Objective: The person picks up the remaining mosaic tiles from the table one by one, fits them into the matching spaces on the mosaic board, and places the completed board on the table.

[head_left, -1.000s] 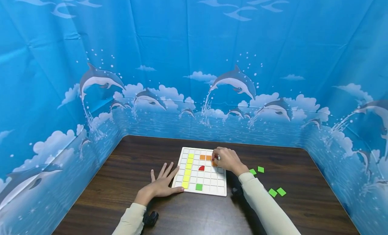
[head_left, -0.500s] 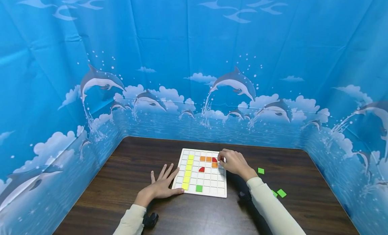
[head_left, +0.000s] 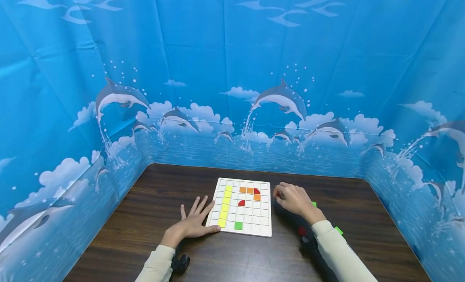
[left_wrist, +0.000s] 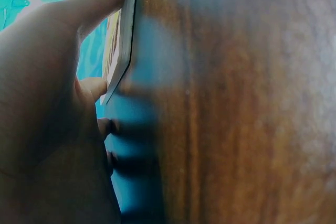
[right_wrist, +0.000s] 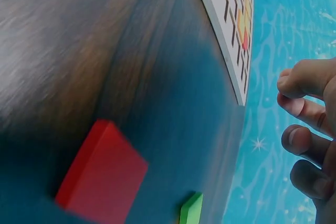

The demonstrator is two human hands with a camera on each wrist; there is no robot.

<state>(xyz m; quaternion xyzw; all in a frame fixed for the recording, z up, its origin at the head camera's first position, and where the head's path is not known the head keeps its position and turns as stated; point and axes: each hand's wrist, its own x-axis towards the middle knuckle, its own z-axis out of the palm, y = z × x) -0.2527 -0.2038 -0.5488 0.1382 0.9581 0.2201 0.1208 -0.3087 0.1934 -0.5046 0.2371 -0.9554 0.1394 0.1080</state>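
Note:
A white gridded board [head_left: 252, 217] lies on the table. My left hand [head_left: 192, 225] rests at its left edge, fingers spread, with thumb and index finger touching the board. Set in the grid are a column of several yellow square tiles [head_left: 224, 208], three orange square tiles [head_left: 250, 190], a green square tile [head_left: 238, 225] and two red quarter-round tiles [head_left: 256, 191]. To the right of the board, apart from it, hovers my right hand [head_left: 296, 199]. Its fingers are loosely bent, and the right wrist view shows nothing between them.
Below the right forearm lies a loose red piece [right_wrist: 105, 177] on the dark wooden table [head_left: 232, 253]. Loose green tiles [head_left: 339, 230] sit to the right, partly hidden by the right arm. A blue dolphin-print curtain [head_left: 203, 92] surrounds the table's back and sides.
My right hand has moved right, off the board, uncovering the upper red quarter-round tile and the orange tile below it. The left hand has stayed in place.

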